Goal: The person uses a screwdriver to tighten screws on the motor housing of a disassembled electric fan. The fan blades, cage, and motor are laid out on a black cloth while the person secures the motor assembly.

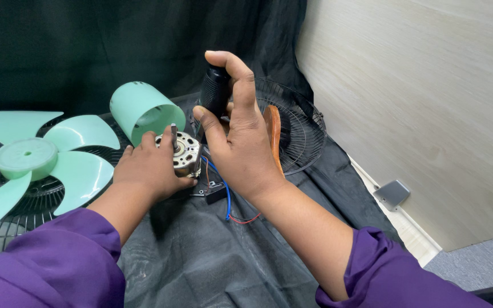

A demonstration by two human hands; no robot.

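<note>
A small fan motor (185, 149) with a metal shaft pointing up rests on the dark cloth, and my left hand (148, 169) grips its near side. My right hand (241, 142) is closed around a black tool handle (215, 91) held upright just right of the motor. Blue and red wires (227, 202) trail from the motor toward me under my right wrist. The tool's tip is hidden behind my fingers.
A mint green fan blade (41, 157) lies on a black wire grille (41, 197) at the left. A mint green cylindrical cover (144, 111) lies behind the motor. A second grille (300, 134) and an orange-handled tool (273, 134) sit to the right. A pale wall (429, 102) borders the right side.
</note>
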